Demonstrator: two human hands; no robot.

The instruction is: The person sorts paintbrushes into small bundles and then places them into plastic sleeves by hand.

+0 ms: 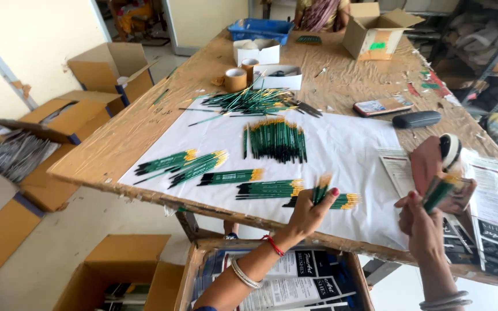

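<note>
The open cardboard box (272, 282) of printed black-and-white packets is sitting nearest the camera, just under the table edge, with the left forearm and its silver bangles (245, 275) and red thread (272, 245) crossing above it. The fingers of the left hand (309, 213) are pinching a small bunch of green-handled brushes (320, 190), thumb pressing against the forefingers, the yellow-tipped ends pointing up and away over the near edge of the white paper sheet (347, 150). The right hand (425, 222) is curling around another few green brushes (440, 191), fingers closing together on them, held above the right side of the table; how tightly they are gripping cannot be told because of blur. Just beyond that hand a brown pouch-like object (433, 167) is resting near printed leaflets (491, 190). Spreading outward on the paper, sorted groups of brushes (269, 189) are lying in rows beside the left hand, more groups (183, 162) are fanning out to the left, and an upright-lying batch (276, 140) is sitting in the middle. Farther back a loose heap of brushes (249, 101) is piling up near two tape rolls (236, 79) and a white box (278, 76). A phone (383, 106) and a dark case (416, 119) are lying on the wooden table (145, 124). Cardboard cartons (70, 118) are standing on the floor to the left.
</note>
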